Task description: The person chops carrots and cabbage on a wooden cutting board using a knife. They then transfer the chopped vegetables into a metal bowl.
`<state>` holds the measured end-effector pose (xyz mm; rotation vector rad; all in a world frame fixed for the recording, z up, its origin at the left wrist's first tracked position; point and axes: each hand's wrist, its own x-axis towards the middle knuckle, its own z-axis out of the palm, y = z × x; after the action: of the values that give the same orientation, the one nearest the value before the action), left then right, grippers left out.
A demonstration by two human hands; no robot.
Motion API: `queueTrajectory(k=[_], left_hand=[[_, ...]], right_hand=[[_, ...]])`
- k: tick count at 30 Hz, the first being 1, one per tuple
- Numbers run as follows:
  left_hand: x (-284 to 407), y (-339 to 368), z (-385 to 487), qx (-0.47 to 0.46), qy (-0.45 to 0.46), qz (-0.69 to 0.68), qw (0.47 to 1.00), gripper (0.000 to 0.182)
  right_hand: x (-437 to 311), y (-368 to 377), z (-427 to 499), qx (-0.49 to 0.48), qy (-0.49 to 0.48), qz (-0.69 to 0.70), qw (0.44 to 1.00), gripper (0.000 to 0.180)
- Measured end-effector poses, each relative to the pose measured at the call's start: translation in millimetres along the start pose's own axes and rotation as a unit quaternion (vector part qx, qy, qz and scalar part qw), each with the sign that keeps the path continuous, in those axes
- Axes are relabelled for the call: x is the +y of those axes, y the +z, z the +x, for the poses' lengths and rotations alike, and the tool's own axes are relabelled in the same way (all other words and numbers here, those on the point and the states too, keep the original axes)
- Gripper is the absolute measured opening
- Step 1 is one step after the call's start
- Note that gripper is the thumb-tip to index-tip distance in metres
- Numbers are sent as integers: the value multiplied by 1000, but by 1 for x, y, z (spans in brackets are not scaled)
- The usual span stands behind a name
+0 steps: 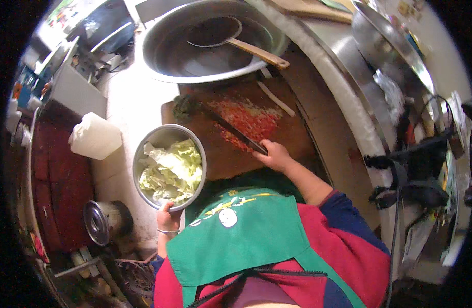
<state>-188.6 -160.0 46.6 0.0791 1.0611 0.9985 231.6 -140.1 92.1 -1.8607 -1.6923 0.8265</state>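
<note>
My left hand (169, 219) grips the near rim of a round metal bowl (204, 169) that holds torn pale green cabbage leaves (174, 163). My right hand (275, 154) is closed around the handle of a large dark-bladed knife (236, 131). Its blade lies across finely chopped red pieces (251, 119) on a brown wooden cutting board (224, 165). Paler chopped bits lie along the far side of the red heap. A dark green bunch (185, 107) sits at the board's left corner, and a long white strip (276, 99) lies at the upper right.
Beyond the board stands a wide metal basin (155, 71) with a wooden-handled ladle or strainer (257, 52) in it. A white plastic jug (95, 136) and a lidded metal pot (99, 223) are at the left, beside a dark red cabinet (62, 181). A counter with another metal bowl (390, 46) runs along the right.
</note>
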Motion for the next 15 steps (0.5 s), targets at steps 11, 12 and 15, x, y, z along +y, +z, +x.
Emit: queueTrajectory(k=[11, 12, 15], left_hand=[[16, -13, 10, -35, -57, 24, 997, 33], [17, -15, 10, -32, -57, 30, 997, 33], [18, -20, 11, -55, -59, 23, 997, 36]], right_hand=[[60, -49, -64, 251, 158, -204, 933, 34], [67, -54, -66, 239, 198, -202, 929, 37], [84, -62, -61, 264, 275, -248, 890, 41]])
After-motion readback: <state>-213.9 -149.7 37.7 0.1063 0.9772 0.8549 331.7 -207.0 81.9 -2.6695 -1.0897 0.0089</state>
